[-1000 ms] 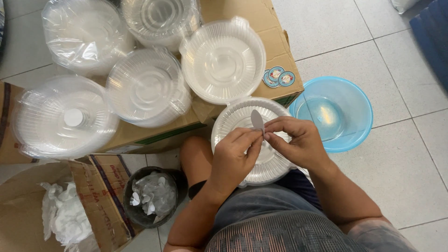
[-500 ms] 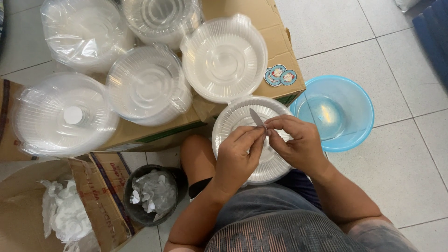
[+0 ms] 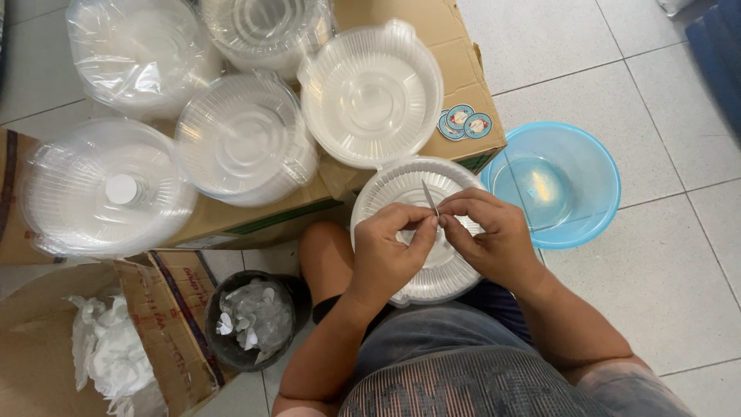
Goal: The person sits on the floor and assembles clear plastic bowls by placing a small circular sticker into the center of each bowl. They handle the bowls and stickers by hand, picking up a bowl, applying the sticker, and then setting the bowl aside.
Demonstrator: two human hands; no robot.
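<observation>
- The floor [image 3: 679, 255] was pale tile, and a person sat on it with brown boxes [image 3: 463, 85] in front.
- Stacks of clear lids in bags [image 3: 139, 54] lay on the boxes, and one white lid [image 3: 370, 96] lay open.
- Three small round stickers [image 3: 461, 121], blue with a picture, sat on the box edge.
- A blue bowl [image 3: 583, 166] stood to the right, and a black pot [image 3: 231, 347] of paper scraps to the left.
- The left hand [image 3: 390, 251] and right hand [image 3: 494, 235] met over a lid on the lap [image 3: 401, 189].
- Both hands pinched one thin sticker [image 3: 430, 198] with their fingertips, standing on edge.
</observation>
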